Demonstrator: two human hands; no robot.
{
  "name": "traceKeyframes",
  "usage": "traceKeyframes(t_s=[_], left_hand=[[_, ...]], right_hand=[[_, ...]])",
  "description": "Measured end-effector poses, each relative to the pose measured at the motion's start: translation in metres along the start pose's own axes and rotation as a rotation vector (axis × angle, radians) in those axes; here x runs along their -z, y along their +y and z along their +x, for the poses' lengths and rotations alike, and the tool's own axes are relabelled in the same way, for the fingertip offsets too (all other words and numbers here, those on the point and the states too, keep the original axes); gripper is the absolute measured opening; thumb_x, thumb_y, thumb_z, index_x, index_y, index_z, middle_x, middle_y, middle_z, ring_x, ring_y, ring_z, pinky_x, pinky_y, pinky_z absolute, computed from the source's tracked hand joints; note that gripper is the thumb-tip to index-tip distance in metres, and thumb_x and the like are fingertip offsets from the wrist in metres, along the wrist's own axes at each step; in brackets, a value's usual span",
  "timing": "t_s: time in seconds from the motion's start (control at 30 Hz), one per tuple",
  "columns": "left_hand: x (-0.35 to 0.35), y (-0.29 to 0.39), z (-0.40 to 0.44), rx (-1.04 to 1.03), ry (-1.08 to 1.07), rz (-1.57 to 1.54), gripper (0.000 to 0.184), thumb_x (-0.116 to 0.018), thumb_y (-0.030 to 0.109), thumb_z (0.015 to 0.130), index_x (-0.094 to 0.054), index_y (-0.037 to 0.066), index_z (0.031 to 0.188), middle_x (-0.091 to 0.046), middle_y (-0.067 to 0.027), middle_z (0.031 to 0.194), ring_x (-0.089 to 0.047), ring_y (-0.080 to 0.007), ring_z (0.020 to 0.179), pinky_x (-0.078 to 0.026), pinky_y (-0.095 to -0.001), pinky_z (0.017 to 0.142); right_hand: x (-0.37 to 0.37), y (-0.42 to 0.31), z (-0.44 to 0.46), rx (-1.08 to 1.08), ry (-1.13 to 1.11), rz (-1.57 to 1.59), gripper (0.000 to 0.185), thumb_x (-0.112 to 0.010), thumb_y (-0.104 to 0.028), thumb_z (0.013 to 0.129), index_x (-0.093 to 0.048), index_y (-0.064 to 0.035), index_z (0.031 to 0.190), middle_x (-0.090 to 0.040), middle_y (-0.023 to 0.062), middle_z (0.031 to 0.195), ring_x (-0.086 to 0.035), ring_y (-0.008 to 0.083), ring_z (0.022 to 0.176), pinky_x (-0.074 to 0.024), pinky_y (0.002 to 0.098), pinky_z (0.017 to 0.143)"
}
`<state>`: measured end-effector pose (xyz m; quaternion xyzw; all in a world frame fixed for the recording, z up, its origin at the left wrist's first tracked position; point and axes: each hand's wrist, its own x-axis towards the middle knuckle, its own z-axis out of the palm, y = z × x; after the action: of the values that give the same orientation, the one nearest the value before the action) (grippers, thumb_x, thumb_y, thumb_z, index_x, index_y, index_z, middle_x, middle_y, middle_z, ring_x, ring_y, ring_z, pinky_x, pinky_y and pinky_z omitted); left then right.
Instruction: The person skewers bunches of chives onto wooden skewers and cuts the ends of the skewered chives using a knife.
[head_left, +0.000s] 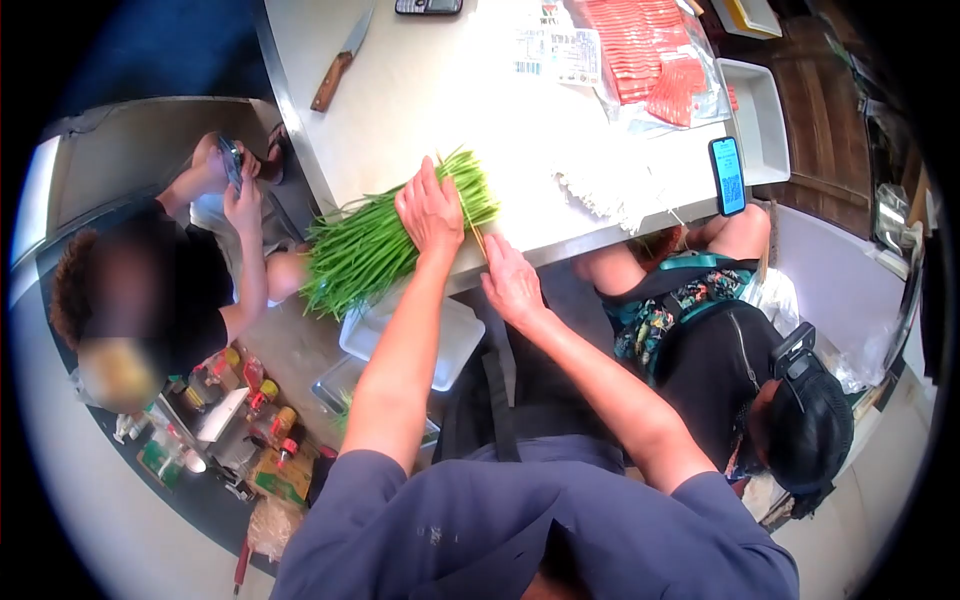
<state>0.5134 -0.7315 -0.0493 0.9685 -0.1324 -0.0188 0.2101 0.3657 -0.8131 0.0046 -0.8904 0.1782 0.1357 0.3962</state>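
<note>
A thick bundle of green chives (365, 245) lies across the table's near left corner, its leafy ends hanging past the edge. My left hand (432, 212) rests on top of the bundle, fingers stretched out flat over the stalks. Closed around a thin knife (474, 225) seen edge-on is my right hand (512, 280). The blade stands across the chives, close to the right of my left hand. Short green stalk ends (482, 195) stick out on the blade's other side. A pile of white trimmings (610, 195) lies farther right on the table.
Another knife (340, 70) with a wooden handle lies at the table's left. Packaged red meat slices (650, 60) sit at the far right. A lit phone (728, 175) is at the right edge. White trays (455, 340) are below the table. People sit on both sides.
</note>
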Motion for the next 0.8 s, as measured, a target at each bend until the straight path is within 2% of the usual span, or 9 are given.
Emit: traceKeyframes(t_s=[0.17,0.23,0.3,0.43,0.57,0.6,0.7,0.73,0.8], left_hand=[[0.012,0.01,-0.002,-0.078,0.045,0.089,0.049,-0.055,0.023,0.096,-0.048,0.009,0.143,-0.038,-0.0113,0.156,-0.031,-0.0309,0.146,-0.024,-0.0611,0.113],[0.01,0.002,0.001,-0.326,-0.009,0.257,0.05,-0.053,0.015,0.093,-0.049,0.01,0.142,-0.041,-0.01,0.154,-0.032,-0.0314,0.146,-0.024,-0.0618,0.113],[0.005,-0.001,0.001,-0.31,-0.021,0.125,0.048,-0.052,0.01,0.09,-0.053,0.007,0.138,-0.046,-0.0099,0.151,-0.042,-0.0263,0.139,-0.031,-0.0533,0.11],[0.0,-0.004,-0.002,-0.282,0.027,0.023,0.046,-0.054,0.011,0.091,-0.054,0.006,0.137,-0.052,-0.0119,0.147,-0.053,-0.025,0.128,-0.035,-0.046,0.106],[-0.002,0.0,-0.001,-0.26,0.028,0.036,0.051,-0.057,0.019,0.088,-0.053,0.007,0.138,-0.054,-0.012,0.144,-0.054,-0.0274,0.125,-0.035,-0.0469,0.107],[-0.003,-0.002,-0.002,-0.264,0.037,0.021,0.051,-0.057,0.019,0.088,-0.053,0.007,0.138,-0.054,-0.012,0.144,-0.054,-0.0274,0.125,-0.035,-0.0469,0.107],[-0.003,-0.002,0.0,-0.233,0.003,0.059,0.052,-0.055,0.019,0.086,-0.053,0.007,0.137,-0.053,-0.0111,0.145,-0.053,-0.0281,0.124,-0.035,-0.0474,0.107],[-0.005,-0.002,0.002,-0.233,0.011,0.061,0.053,-0.055,0.018,0.086,-0.053,0.007,0.137,-0.053,-0.0107,0.145,-0.053,-0.0279,0.124,-0.035,-0.0473,0.107],[-0.004,-0.003,0.001,-0.226,0.021,0.063,0.053,-0.055,0.017,0.085,-0.053,0.008,0.137,-0.053,-0.0103,0.145,-0.053,-0.0277,0.124,-0.035,-0.0473,0.107]], right_hand=[[-0.008,0.008,0.003,0.023,-0.012,-0.04,0.054,-0.056,0.001,0.082,-0.045,0.0018,0.135,-0.057,0.0217,0.121,-0.061,0.0412,0.104,-0.0528,0.0489,0.086],[-0.015,0.015,0.005,0.08,0.046,-0.053,0.054,-0.054,0.004,0.079,-0.047,0.0016,0.133,-0.059,0.0206,0.114,-0.063,0.0406,0.098,-0.0543,0.0496,0.08],[-0.012,0.018,0.005,-0.008,-0.107,-0.002,0.055,-0.049,0.002,0.084,-0.044,-0.0006,0.138,-0.058,0.0239,0.126,-0.06,0.0429,0.109,-0.0522,0.0491,0.089],[-0.01,0.017,0.003,-0.025,-0.086,0.013,0.055,-0.049,0.001,0.084,-0.045,-0.0008,0.138,-0.058,0.0252,0.123,-0.06,0.043,0.108,-0.0522,0.0497,0.088],[0.003,0.024,0.008,0.014,-0.23,0.083,0.048,-0.059,-0.014,0.086,-0.046,-0.002,0.13,-0.06,0.0238,0.11,-0.061,0.0439,0.099,-0.0513,0.0522,0.082],[0.007,0.034,0.011,0.056,-0.252,0.073,0.045,-0.063,-0.027,0.086,-0.055,-0.0032,0.124,-0.064,0.0229,0.104,-0.063,0.0431,0.094,-0.0514,0.0515,0.079],[0.06,0.046,0.028,0.1,-0.385,0.13,0.038,-0.061,-0.032,0.089,-0.064,-0.0039,0.114,-0.068,0.0217,0.098,-0.065,0.0419,0.09,-0.0519,0.0496,0.079],[0.08,0.049,0.029,0.056,-0.303,0.186,0.036,-0.06,-0.035,0.09,-0.07,-0.0055,0.108,-0.07,0.0213,0.094,-0.066,0.041,0.09,-0.0524,0.0475,0.081],[0.112,0.063,0.04,0.094,-0.071,0.207,0.029,-0.062,-0.027,0.089,-0.07,-0.006,0.108,-0.071,0.0188,0.095,-0.068,0.0378,0.089,-0.0539,0.0461,0.078]])
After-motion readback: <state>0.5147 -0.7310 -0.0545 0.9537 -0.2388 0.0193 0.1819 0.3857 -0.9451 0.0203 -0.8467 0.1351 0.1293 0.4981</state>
